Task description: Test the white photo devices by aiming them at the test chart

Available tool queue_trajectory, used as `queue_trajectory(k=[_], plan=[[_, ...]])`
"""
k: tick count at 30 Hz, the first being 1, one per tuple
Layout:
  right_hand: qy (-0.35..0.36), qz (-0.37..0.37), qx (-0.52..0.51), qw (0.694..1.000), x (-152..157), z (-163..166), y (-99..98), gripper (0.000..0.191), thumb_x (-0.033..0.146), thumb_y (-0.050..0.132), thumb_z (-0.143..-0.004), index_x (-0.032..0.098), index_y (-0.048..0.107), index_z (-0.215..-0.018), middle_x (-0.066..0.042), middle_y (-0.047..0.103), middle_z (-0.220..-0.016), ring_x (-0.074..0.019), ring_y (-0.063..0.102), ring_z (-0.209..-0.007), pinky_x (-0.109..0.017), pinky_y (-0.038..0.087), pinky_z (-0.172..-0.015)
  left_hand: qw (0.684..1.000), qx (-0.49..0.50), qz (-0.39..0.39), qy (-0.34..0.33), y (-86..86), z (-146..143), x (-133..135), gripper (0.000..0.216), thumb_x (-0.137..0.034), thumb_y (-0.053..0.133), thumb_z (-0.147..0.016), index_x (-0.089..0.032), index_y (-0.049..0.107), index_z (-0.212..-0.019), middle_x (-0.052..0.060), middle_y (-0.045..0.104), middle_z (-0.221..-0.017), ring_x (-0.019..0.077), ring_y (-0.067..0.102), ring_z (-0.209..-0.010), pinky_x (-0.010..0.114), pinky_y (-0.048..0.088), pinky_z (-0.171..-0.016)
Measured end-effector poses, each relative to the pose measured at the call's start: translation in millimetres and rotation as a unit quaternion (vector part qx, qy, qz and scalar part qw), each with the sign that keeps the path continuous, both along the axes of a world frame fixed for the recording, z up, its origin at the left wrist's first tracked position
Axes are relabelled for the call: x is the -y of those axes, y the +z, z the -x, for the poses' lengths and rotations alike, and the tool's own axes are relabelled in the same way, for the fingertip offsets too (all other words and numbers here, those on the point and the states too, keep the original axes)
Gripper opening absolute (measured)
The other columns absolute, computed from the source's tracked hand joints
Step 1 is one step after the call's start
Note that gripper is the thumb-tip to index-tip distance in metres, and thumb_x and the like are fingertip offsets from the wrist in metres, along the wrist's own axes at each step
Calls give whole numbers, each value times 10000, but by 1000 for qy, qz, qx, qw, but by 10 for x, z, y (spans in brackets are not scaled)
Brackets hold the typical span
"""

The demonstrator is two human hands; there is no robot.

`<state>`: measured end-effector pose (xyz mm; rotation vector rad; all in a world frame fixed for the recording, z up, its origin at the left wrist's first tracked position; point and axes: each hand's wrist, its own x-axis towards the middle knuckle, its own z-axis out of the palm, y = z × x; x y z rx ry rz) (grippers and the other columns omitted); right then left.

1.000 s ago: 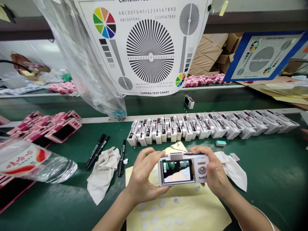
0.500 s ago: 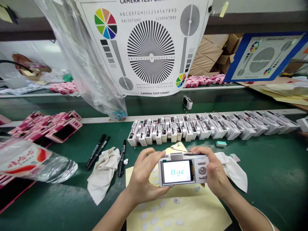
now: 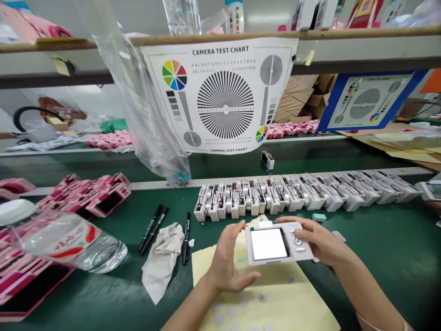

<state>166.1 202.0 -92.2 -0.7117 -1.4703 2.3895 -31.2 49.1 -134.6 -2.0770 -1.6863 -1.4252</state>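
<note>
A white digital camera (image 3: 299, 230) with a lit, blank white screen is held up over a yellow sheet (image 3: 289, 299). My right hand (image 3: 320, 243) grips its right end, the thumb by the round button pad and the fingers behind the body. At its left side my left hand (image 3: 229, 262) is open, thumb and fingers spread around the camera's left edge; a gap shows below, and any touch at the top corner is unclear. Small pale oval pieces are scattered on the sheet. Beyond stands a row of white camera bodies (image 3: 289, 191) with exposed wiring.
Left lie black markers (image 3: 186, 239), a crumpled cloth (image 3: 163, 257), a water bottle (image 3: 76, 239) and stacked pink cameras (image 3: 110, 197). A camera test chart (image 3: 225, 103) hangs ahead beside a plastic bag (image 3: 138, 115). A small teal-and-white block (image 3: 319, 217) sits right of the camera.
My left hand has loosened from the camera's left end and spread. The camera has shifted right in my right hand. Its screen went from "Bye" to blank white. The view has tilted upward.
</note>
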Motion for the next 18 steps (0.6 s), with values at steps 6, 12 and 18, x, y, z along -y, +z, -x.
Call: queue_trajectory(k=[6,12,18], plan=[[-171,-42,14,984,-449,152,312,214,211,569,-801,203,561,-1015,-77,678,-981,-179,674,-751,-267,586,-542,999,-3,-35,40,-236,-8,-120,529,-400,406,-856,-149,269,-1301,118,496,-970,249,510,-886,419,457,-751],[-261,-173,92,945,-1232,899,619,184,116,484,-873,213,483,-1029,-12,632,-847,-139,651,-699,-312,576,-607,999,-35,-21,22,-315,-55,-188,374,-255,464,-811,-146,405,-1163,116,524,-919,234,516,-831,381,472,-689],[-244,-292,226,897,-1721,1941,397,265,259,535,-884,139,533,-1120,-65,592,-1045,-159,614,-831,-328,540,-685,999,-41,-2,34,-328,-76,-191,234,-214,472,-766,-128,497,-982,99,522,-806,209,498,-726,343,456,-596]])
